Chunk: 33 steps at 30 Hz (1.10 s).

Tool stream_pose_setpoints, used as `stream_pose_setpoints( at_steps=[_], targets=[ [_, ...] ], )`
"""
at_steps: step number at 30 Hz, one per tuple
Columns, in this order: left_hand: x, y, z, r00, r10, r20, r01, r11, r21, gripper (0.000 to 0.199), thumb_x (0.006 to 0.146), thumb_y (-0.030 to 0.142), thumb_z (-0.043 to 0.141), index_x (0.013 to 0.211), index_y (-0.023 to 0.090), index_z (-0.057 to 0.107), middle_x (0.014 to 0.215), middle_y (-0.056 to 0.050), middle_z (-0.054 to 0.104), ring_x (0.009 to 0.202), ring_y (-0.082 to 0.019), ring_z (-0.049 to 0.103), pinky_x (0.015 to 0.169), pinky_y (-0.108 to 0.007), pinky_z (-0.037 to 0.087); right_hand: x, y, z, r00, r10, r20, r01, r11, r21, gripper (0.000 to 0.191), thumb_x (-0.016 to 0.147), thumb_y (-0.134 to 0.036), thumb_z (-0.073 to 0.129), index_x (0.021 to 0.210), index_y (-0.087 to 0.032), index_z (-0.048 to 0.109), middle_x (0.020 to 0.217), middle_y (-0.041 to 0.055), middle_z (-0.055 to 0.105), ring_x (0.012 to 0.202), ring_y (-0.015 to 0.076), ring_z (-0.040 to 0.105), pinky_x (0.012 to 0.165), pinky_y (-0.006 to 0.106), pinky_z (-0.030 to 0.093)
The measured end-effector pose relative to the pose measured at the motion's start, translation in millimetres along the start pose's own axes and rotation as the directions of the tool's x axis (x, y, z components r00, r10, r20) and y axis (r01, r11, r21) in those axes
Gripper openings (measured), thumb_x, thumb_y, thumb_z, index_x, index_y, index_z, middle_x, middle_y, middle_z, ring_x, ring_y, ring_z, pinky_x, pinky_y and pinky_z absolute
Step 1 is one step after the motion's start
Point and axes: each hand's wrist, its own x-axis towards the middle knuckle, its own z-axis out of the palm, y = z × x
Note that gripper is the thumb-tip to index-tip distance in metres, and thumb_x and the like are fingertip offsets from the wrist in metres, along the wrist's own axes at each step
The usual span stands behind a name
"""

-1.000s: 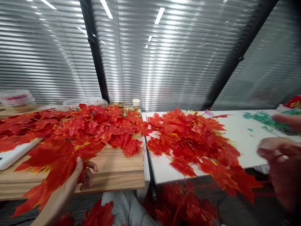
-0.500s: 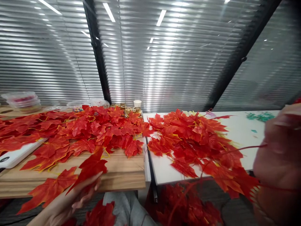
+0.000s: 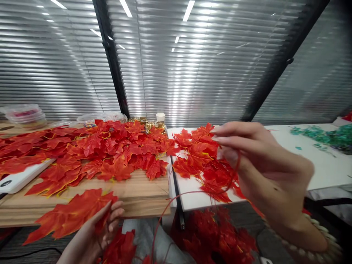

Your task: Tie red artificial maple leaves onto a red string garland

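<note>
My left hand, low over the wooden table's front edge, pinches an artificial red maple leaf with orange-yellow edges. Raised above the white table, my right hand has its fingertips pressed together with a thin red cord running from them. The cord sags toward the gap between the tables and drops to my lap, where more red leaves lie. A heap of red leaves sits behind my right hand and is partly hidden by it. The exact pinch point on the cord is hard to make out.
Maple leaves cover much of the wooden table. A white device lies at left. Plastic containers, gold packets and a paper cup stand behind. Green pieces lie on the white table.
My right hand has swung in from the far right to the middle, drawing the red cord along. My left hand has shifted slightly down, and its leaf now lies flatter.
</note>
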Motion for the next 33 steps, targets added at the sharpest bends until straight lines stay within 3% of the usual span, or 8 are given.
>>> stream_pose_setpoints(
  at_steps=[3, 10, 12, 15, 18, 22, 29, 33],
  targets=[
    [2.2, -10.6, 5.1, 0.996, -0.085, 0.027, 0.083, 0.995, 0.053, 0.011, 0.082, 0.012, 0.057, 0.076, 0.01, 0.065, 0.062, -0.004, 0.064, 0.045, -0.007, 0.053, 0.039, -0.014, 0.038, -3.7, 5.3, -1.0, 0.998, 0.053, 0.04, -0.055, 0.998, 0.027, 0.032, 0.083, -0.001, 0.055, 0.101, -0.024, 0.068, 0.102, 0.0001, 0.063, 0.094, 0.0142, 0.058, 0.085, 0.03, 0.049],
    [22.7, -36.7, 36.3, 0.931, -0.205, 0.301, 0.197, 0.979, 0.057, 0.029, 0.078, 0.028, 0.064, 0.056, 0.01, 0.061, 0.045, 0.002, 0.051, 0.038, -0.005, 0.047, 0.037, -0.013, 0.036, -9.3, 9.1, 5.6, 0.983, 0.089, 0.159, -0.102, 0.992, 0.076, 0.027, 0.084, -0.004, 0.056, 0.099, -0.021, 0.068, 0.099, 0.0019, 0.063, 0.093, 0.0138, 0.059, 0.081, 0.026, 0.05],
    [21.3, -43.0, 49.0, 0.91, -0.198, 0.365, 0.216, 0.976, -0.008, 0.027, 0.083, 0.028, 0.058, 0.064, 0.01, 0.064, 0.044, 0.003, 0.048, 0.035, -0.004, 0.042, 0.035, -0.012, 0.031, -11.4, 11.0, 8.6, 0.978, 0.084, 0.189, -0.104, 0.99, 0.097, 0.027, 0.084, -0.003, 0.055, 0.099, -0.021, 0.068, 0.1, 0.0021, 0.063, 0.093, 0.0135, 0.059, 0.082, 0.026, 0.049],
    [8.8, -49.6, 59.3, 0.941, -0.165, 0.294, 0.22, 0.961, -0.167, 0.024, 0.089, 0.028, 0.05, 0.087, 0.01, 0.066, 0.052, 0.003, 0.053, 0.033, -0.001, 0.038, 0.033, -0.01, 0.024, -16.3, 15.0, 10.7, 0.971, 0.095, 0.221, -0.126, 0.983, 0.13, 0.03, 0.084, -0.001, 0.054, 0.102, -0.021, 0.067, 0.101, 0.0022, 0.062, 0.095, 0.013, 0.058, 0.083, 0.025, 0.049],
    [-2.1, -49.6, 59.7, 0.938, -0.202, 0.28, 0.283, 0.915, -0.287, 0.045, 0.091, 0.045, 0.038, 0.091, 0.009, 0.063, 0.058, -0.001, 0.058, 0.031, 0.0, 0.034, 0.031, -0.01, 0.023, -21.8, 18.9, 13.4, 0.957, 0.105, 0.271, -0.151, 0.977, 0.153, 0.03, 0.084, -0.001, 0.053, 0.103, -0.02, 0.067, 0.101, 0.0028, 0.061, 0.095, 0.0125, 0.058, 0.083, 0.024, 0.049],
    [5.1, -40.7, 55.0, 0.889, -0.183, 0.419, 0.338, 0.88, -0.333, 0.063, 0.091, 0.053, 0.021, 0.093, 0.006, 0.063, 0.058, -0.005, 0.06, 0.033, -0.004, 0.04, 0.029, -0.012, 0.023, -26.1, 21.6, 20.9, 0.943, 0.116, 0.311, -0.187, 0.96, 0.209, 0.026, 0.085, -0.003, 0.055, 0.102, -0.019, 0.067, 0.101, 0.0041, 0.061, 0.095, 0.0132, 0.058, 0.082, 0.025, 0.049],
    [32.9, -35.8, 44.3, 0.754, -0.303, 0.582, 0.375, 0.927, -0.003, 0.053, 0.089, 0.049, 0.04, 0.07, 0.007, 0.065, 0.048, -0.005, 0.058, 0.027, -0.006, 0.042, 0.026, -0.014, 0.021, -31.4, 22.4, 19.2, 0.925, 0.097, 0.367, -0.191, 0.955, 0.227, 0.025, 0.087, -0.007, 0.052, 0.103, -0.019, 0.066, 0.103, 0.0058, 0.061, 0.096, 0.0156, 0.058, 0.082, 0.03, 0.05],
    [31.7, -40.1, 38.9, 0.757, -0.292, 0.585, 0.309, 0.948, 0.074, 0.048, 0.08, 0.049, 0.057, 0.049, 0.013, 0.053, 0.035, 0.004, 0.041, 0.025, -0.002, 0.028, 0.027, -0.013, 0.016, -36.3, 23.4, 16.7, 0.914, 0.106, 0.391, -0.204, 0.954, 0.22, 0.024, 0.088, -0.008, 0.052, 0.105, -0.019, 0.065, 0.103, 0.0065, 0.061, 0.096, 0.0152, 0.058, 0.08, 0.029, 0.051]
  ],
)
